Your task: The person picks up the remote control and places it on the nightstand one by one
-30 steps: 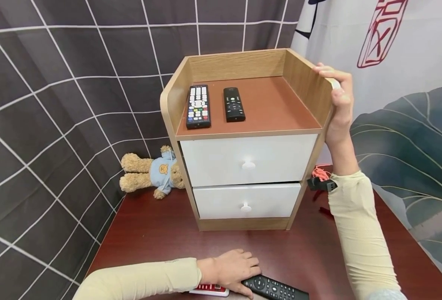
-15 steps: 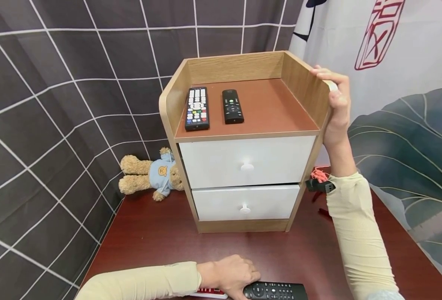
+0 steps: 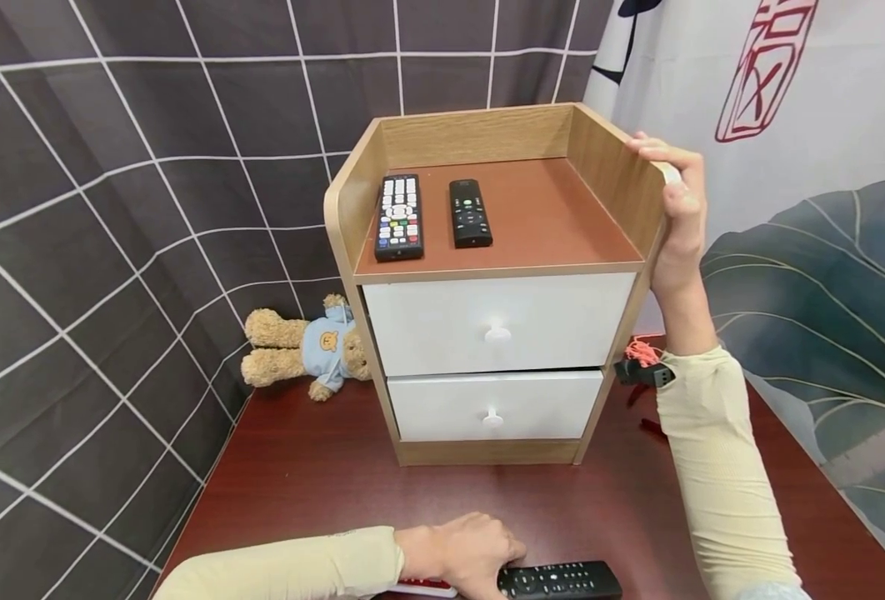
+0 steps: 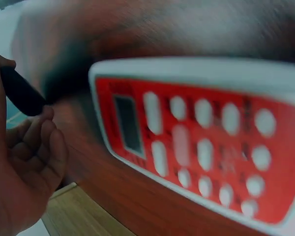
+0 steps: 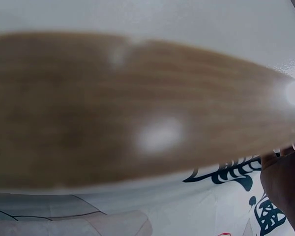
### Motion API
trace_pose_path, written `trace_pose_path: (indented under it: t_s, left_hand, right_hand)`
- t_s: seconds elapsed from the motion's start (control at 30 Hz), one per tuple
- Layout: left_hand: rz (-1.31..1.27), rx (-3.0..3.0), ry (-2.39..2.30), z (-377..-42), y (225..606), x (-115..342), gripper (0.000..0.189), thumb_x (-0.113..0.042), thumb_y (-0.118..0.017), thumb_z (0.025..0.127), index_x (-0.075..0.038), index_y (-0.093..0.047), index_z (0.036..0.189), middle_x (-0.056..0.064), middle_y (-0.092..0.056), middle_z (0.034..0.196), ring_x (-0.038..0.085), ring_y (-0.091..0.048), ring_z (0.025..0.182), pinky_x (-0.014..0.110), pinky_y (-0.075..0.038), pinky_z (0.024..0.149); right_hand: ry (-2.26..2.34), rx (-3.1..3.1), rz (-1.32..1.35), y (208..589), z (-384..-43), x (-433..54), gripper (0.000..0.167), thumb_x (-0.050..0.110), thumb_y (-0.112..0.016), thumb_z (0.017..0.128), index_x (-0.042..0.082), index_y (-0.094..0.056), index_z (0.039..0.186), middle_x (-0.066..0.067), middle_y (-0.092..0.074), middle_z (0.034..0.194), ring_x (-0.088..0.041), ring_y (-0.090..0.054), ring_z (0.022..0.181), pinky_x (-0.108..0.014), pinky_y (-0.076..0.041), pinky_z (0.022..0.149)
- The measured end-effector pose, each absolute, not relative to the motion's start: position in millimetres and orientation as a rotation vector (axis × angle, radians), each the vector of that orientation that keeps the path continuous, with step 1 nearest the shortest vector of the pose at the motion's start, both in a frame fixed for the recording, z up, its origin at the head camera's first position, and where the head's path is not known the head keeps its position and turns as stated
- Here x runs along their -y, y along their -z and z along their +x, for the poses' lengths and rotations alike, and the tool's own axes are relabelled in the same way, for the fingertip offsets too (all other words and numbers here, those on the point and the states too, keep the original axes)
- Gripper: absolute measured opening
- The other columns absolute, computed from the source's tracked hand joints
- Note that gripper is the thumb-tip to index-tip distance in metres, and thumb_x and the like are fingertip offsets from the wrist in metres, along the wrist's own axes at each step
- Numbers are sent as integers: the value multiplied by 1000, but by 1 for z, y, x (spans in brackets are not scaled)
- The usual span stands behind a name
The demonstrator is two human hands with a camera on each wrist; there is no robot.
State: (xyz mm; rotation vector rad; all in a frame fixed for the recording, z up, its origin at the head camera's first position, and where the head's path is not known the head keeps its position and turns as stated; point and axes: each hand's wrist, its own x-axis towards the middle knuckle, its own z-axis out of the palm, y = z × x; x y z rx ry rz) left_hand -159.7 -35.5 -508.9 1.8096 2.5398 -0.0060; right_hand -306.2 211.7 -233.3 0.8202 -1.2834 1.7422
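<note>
Dark red table (image 3: 322,467), grid curtain (image 3: 150,250) behind, little two-drawer cabinet (image 3: 435,333) with one hand on it and one on a remote

Left hand (image 3: 468,550) is down at the near edge, thumb and fingers pinching the left end of a black remote (image 3: 562,579), probably 'cause the narrow end is easy to grab; can't tell if it's lifted. Red-and-white remote (image 4: 191,142) sits just beside, partly under that wrist. Right hand (image 3: 678,212) grips the top edge of the cabinet's right side panel (image 3: 615,179), fingers curled over, I'd guess to steady it. Two more remotes, a chunky white-buttoned one (image 3: 399,218) and a slimmer one (image 3: 470,214), lie flat up top toward the left, where the raised sides should stop them sliding off sideways. Teddy bear's (image 3: 322,346) lying far left, head partly hidden.
</note>
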Motion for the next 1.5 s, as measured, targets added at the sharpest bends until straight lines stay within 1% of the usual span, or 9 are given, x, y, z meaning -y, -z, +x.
trace_pose_path:
  t_s: [0.23,0.5,0.63,0.87,1.07,1.17,1.27,1.47,1.5]
  left_hand:
    - [1474,-2465,-414,-152,495,36,30,-52,-74,80,-26,-62,73,-26,-44,55,-18,-36,50,4,-33,49]
    - [1249,-2465,-673,-156,465,43,35,-51,-72,82,-24,-54,67,-24,-40,51,-13,-36,47,11,-34,45]
    - [1156,-2441,-793,-158,442,50,33,-49,-72,82,-23,-56,68,-24,-43,53,-13,-38,47,12,-36,45]
    - [975,-2233,-1108,-159,384,78,26,-41,-72,85,-21,-63,73,-18,-50,57,-6,-41,52,15,-32,48]
    - [958,-2116,-1253,-159,342,89,22,-30,-67,89,-11,-64,78,-14,-51,60,-2,-39,51,16,-30,46]
    - [972,-2116,-1307,-158,318,95,21,-26,-64,91,-6,-64,83,-12,-53,63,-1,-41,51,17,-33,45]
    - [993,-2177,-1362,-159,291,104,21,-25,-63,91,-5,-63,83,-8,-55,65,2,-44,52,20,-39,44]
    - [1066,-2298,-1462,-166,247,116,23,-24,-58,89,-4,-60,78,-1,-55,63,7,-42,54,25,-36,46]
    - [1068,-2324,-1470,-167,241,116,24,-24,-58,89,-4,-60,77,-1,-55,63,7,-41,54,25,-33,46]
  right_hand:
    - [-1747,1277,825,232,-306,-212,34,29,-54,85,8,-63,108,-11,-64,123,-32,-43,134,-33,-28,113]
    - [-1743,1272,830,229,-305,-213,33,29,-54,84,8,-63,108,-10,-64,123,-32,-43,134,-33,-28,113]
    - [-1744,1263,836,228,-305,-212,33,29,-54,84,8,-63,108,-10,-64,122,-33,-42,134,-33,-28,113]
    - [-1721,1293,854,230,-306,-210,34,31,-53,85,9,-63,110,-10,-63,125,-33,-41,135,-34,-26,113]
    - [-1740,1278,861,232,-305,-212,34,31,-54,86,8,-63,110,-10,-62,126,-33,-41,136,-34,-27,113]
    - [-1732,1278,861,233,-305,-212,35,30,-54,86,8,-63,111,-10,-63,125,-34,-40,136,-34,-27,113]
    - [-1731,1279,865,233,-306,-213,35,30,-54,86,8,-63,111,-10,-63,125,-33,-41,136,-34,-26,114]
    - [-1738,1265,866,235,-307,-213,35,30,-54,86,8,-64,111,-10,-63,124,-33,-41,135,-34,-26,115]
    - [-1735,1271,868,236,-307,-213,35,31,-54,86,8,-64,111,-10,-63,124,-32,-41,135,-34,-26,115]
